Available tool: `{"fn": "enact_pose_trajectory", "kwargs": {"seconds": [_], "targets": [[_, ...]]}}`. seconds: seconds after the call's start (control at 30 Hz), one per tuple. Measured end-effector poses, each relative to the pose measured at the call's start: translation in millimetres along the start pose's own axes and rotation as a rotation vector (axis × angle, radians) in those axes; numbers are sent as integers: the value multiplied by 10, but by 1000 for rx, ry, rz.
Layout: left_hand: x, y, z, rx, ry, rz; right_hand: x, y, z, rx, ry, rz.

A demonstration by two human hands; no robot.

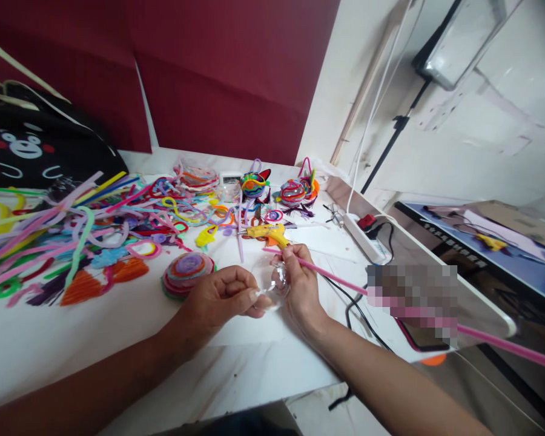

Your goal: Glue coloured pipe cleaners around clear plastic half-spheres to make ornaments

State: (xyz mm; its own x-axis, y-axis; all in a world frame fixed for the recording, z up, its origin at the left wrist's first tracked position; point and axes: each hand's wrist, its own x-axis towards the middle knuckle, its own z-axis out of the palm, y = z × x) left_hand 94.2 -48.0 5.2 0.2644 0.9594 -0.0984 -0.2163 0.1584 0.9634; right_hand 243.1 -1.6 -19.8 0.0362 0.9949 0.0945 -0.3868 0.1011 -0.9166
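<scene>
A clear plastic ball [275,284] is between my hands, low over the white table. My left hand [227,293] is closed, its thumb and fingers pinching the ball's near-left edge, where a small whitish bit shows. My right hand [303,290] is closed around the ball's right side and also holds a long pink pipe cleaner [340,280], which runs off to the lower right. Just beyond my right fingertips lies a yellow hot glue gun [267,232], its nozzle pointing left. A flat coil of coloured pipe cleaners [187,270] sits beside my left hand.
Loose pipe cleaners [79,224] and orange tassels [84,284] cover the table's left side. Decorated balls [253,184] stand at the back. A power strip [363,237], black cable [356,309] and phone [422,336] lie right. A black bag [40,142] is at the far left.
</scene>
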Motion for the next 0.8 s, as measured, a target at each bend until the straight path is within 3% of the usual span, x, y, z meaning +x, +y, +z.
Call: {"fn": "enact_pose_trajectory", "kwargs": {"seconds": [0.47,0.8], "targets": [[19,-20,-7,-32,-17,20,15,-124,42,-15,47,97],[1,-24,-4,-39,-21,22,-9,-15,-4,5,-26,4]]}}
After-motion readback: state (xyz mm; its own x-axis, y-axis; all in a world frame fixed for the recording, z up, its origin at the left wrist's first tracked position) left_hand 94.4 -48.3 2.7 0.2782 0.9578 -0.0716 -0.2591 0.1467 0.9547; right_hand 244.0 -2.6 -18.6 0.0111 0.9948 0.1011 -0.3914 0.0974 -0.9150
